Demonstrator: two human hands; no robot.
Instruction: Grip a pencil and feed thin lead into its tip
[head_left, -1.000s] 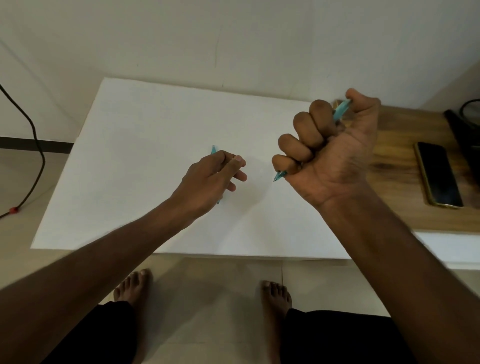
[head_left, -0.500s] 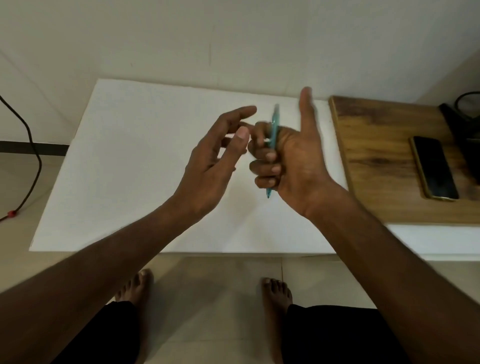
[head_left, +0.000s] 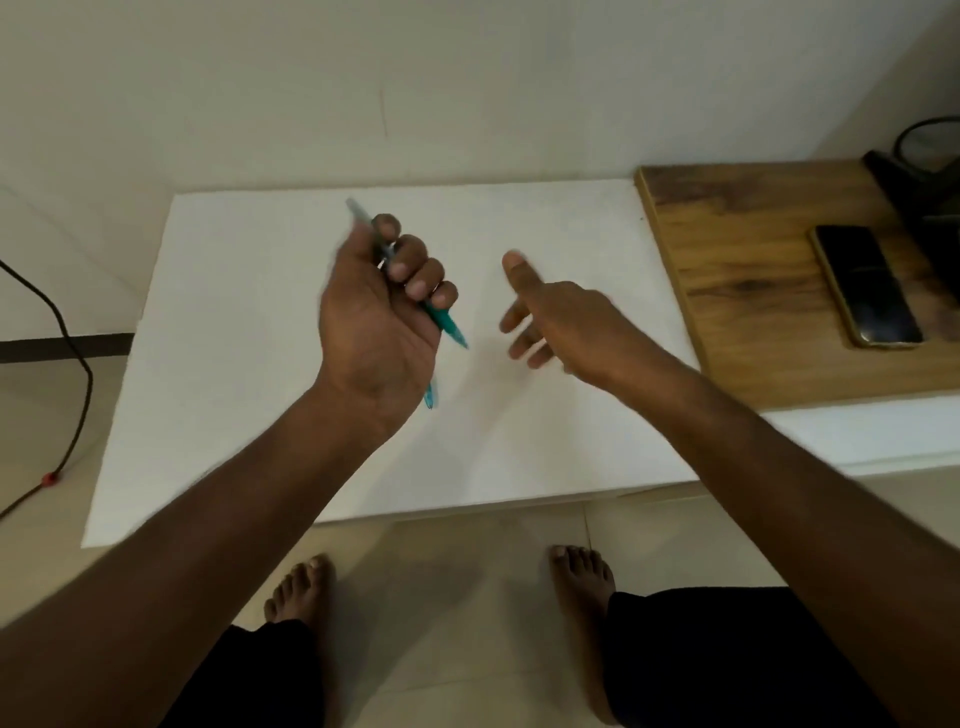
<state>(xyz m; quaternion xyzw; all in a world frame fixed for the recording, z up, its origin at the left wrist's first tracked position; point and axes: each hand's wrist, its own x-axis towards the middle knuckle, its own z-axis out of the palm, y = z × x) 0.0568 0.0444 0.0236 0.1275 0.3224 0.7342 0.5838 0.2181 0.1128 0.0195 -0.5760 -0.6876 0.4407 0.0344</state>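
**Teal pen held in the left fist above the white board**

The curled fingers (head_left: 415, 270) of the left hand (head_left: 382, 312) are wrapped round a teal pen (head_left: 449, 325), palm turned up toward the camera, the fingertips folded over the barrel. The pen's long axis runs on a diagonal: its pale, blurred upper end sticks out past the forefinger toward the far left, and its teal lower end points down toward the near right, out beyond the little finger. A second teal piece (head_left: 430, 397) shows just below the heel of the same hand; whether it lies on the board or is held cannot be told.

The right hand (head_left: 561, 317) holds nothing. Its fingers are loose and spread, thumb raised, and it hangs a little to the right of the pen, apart from it.

Both hands are over the middle of a white board (head_left: 234, 364), which lies flat and wide. Bare surface stretches to the left of the left hand as far as the board's left edge, and toward the near edge under the forearms. The far edge meets the wall (head_left: 363, 78). On the right the board butts against a wooden tabletop (head_left: 753, 218), where a dark phone (head_left: 865, 291) lies well apart from the hands. A black cable (head_left: 78, 358) trails over the floor to the left of the board. The person's bare feet (head_left: 582, 571) stand on the tiles below the near edge.
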